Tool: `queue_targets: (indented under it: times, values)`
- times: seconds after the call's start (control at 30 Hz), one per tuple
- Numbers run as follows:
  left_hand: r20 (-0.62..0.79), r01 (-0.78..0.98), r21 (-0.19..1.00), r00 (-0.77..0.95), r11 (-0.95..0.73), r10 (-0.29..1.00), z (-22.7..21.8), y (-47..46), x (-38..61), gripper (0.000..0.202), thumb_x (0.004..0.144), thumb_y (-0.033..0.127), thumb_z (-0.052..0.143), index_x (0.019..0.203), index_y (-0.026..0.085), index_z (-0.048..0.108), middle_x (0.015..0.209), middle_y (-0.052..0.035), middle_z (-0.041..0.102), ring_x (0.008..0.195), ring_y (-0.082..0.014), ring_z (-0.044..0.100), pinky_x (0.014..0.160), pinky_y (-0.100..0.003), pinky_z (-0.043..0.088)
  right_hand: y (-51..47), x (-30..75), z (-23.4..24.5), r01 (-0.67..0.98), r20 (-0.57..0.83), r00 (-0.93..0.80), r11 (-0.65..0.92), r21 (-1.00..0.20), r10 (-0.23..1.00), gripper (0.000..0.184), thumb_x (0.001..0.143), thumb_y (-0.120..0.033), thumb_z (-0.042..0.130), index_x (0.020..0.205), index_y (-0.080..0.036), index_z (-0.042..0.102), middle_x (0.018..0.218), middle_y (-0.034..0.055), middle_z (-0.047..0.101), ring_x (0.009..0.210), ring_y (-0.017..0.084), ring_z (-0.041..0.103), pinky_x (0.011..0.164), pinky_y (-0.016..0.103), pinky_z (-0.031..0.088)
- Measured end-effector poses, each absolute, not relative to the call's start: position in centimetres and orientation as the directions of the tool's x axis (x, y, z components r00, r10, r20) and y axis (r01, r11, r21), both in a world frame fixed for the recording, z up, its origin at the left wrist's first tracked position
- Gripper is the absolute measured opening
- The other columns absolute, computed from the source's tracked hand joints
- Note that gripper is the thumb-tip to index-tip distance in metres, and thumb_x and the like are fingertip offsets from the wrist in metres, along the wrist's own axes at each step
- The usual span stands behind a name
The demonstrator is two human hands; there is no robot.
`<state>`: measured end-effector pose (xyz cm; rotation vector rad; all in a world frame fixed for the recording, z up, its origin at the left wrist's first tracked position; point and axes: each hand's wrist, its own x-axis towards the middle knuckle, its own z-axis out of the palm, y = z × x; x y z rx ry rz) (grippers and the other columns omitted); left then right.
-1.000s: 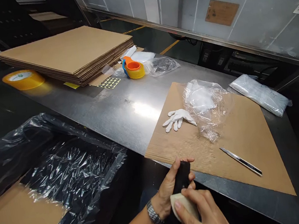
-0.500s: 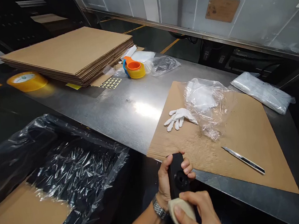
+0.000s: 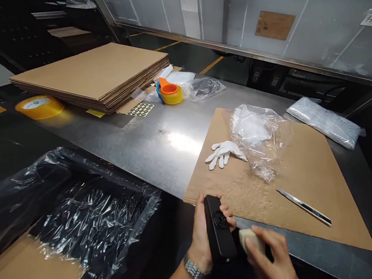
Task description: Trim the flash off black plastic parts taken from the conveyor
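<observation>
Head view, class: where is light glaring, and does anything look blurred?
Head view: white glare on the metal table, beside the cardboard sheet; head view: streaky glints on the black plastic; head view: pale block in right hand looks slightly soft.

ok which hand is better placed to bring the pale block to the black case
Likely the right hand: it pinches the pale block beside the black case, which the left hand grips.

A stack of cardboard sheets (image 3: 95,71) sits on the metal desk (image 3: 139,148), a yellow tape roll (image 3: 43,108) beside it. A white glove (image 3: 225,152), a crumpled clear bag (image 3: 257,132) and a slim knife (image 3: 303,207) lie on a flat cardboard sheet (image 3: 320,167).
</observation>
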<state>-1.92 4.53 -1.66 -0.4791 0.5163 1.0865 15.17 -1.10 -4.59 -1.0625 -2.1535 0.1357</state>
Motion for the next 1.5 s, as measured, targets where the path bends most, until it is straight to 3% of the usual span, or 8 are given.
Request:
queue_targets:
  times: [0.27,0.47,0.63,0.87,1.03,1.13,1.33,1.5]
  values:
    - [-0.467,-0.739,0.542,0.131,0.4,0.874,-0.7,3.4,-1.2,0.034,0.074,0.015,0.064,0.105,0.021,0.052,0.089,-0.0016,0.06,0.074,-0.0129,0.058,0.07,-0.025,0.047,7.1,19.8,-6.8,0.881,0.419,-0.189,0.342,-0.327,0.888,0.04,0.088,-0.03,0.045,0.126,-0.02,0.048,0.106,0.0128,0.053,0.098,0.027,0.048,0.081,0.047,0.045]
    - [-0.504,-0.517,0.712,0.095,0.475,0.859,-0.9,2.9,-1.5,0.031,0.069,0.013,0.062,0.098,0.018,0.055,0.076,0.0006,0.059,0.061,-0.0094,0.052,0.057,-0.02,0.043,6.8,18.0,-5.2,0.836,0.381,-0.144,0.318,-0.447,0.913,0.036,0.089,-0.031,0.044,0.119,-0.016,0.053,0.115,0.0153,0.051,0.107,0.029,0.044,0.09,0.049,0.04]
    - [-0.479,-0.403,0.727,0.282,0.556,0.831,0.5,2.4,-1.5,0.026,0.069,0.012,0.056,0.095,0.016,0.054,0.073,-0.0011,0.061,0.057,-0.0088,0.051,0.055,-0.02,0.04,4.4,15.3,-1.5,0.41,0.091,-0.288,0.209,-0.888,0.953,0.025,0.09,-0.03,0.045,0.111,-0.025,0.057,0.107,0.0064,0.057,0.095,0.018,0.057,0.084,0.032,0.047]
    - [-0.523,-0.372,0.653,0.41,0.66,0.748,1.6,1.6,-1.5,0.033,0.075,0.025,0.059,0.106,0.017,0.051,0.067,-0.0032,0.062,0.055,-0.0103,0.051,0.05,-0.018,0.038,3.9,15.3,-1.5,0.216,-0.041,-0.321,0.031,-0.976,0.946,0.024,0.087,-0.035,0.049,0.105,-0.019,0.055,0.095,0.0064,0.063,0.086,0.017,0.062,0.074,0.029,0.051]
    - [-0.637,-0.415,0.592,0.283,0.69,0.717,1.7,1.7,-1.0,0.04,0.083,0.045,0.047,0.113,0.018,0.052,0.06,-0.0038,0.061,0.048,-0.0103,0.049,0.045,-0.018,0.037,6.1,21.0,-3.6,0.828,0.21,-0.018,0.133,-0.544,0.977,0.032,0.091,-0.04,0.034,0.106,-0.019,0.054,0.101,0.0085,0.061,0.092,0.019,0.057,0.079,0.033,0.048]
    - [-0.68,-0.492,0.509,0.273,0.706,0.68,1.5,2.0,-0.7,0.049,0.085,0.053,0.039,0.117,0.019,0.051,0.057,-0.0029,0.058,0.043,-0.0087,0.046,0.041,-0.016,0.035,7.6,25.2,-5.2,0.942,0.287,0.079,0.023,-0.336,0.955,0.04,0.086,-0.047,0.038,0.098,-0.014,0.058,0.092,0.0157,0.058,0.09,0.03,0.05,0.079,0.048,0.041]
    - [-0.67,-0.623,0.329,0.376,0.71,0.64,0.0,2.7,-0.8,0.053,0.082,0.055,0.043,0.123,0.021,0.049,0.055,-0.0004,0.055,0.041,-0.0078,0.046,0.038,-0.015,0.035,7.3,27.7,-6.5,0.97,0.236,0.08,-0.021,-0.243,0.969,0.037,0.087,-0.044,0.032,0.071,-0.02,0.054,0.071,0.0104,0.054,0.072,0.026,0.049,0.067,0.041,0.04]
    - [-0.614,-0.665,0.424,0.288,0.615,0.735,-0.7,3.3,-1.4,0.055,0.084,0.056,0.038,0.131,0.026,0.039,0.065,-0.0037,0.061,0.052,-0.0154,0.059,0.046,-0.022,0.044,4.3,24.7,-3.8,0.921,0.135,0.113,-0.052,-0.387,0.984,0.029,0.091,-0.043,0.032,0.091,-0.02,0.05,0.073,0.0044,0.06,0.065,0.019,0.058,0.055,0.026,0.044]
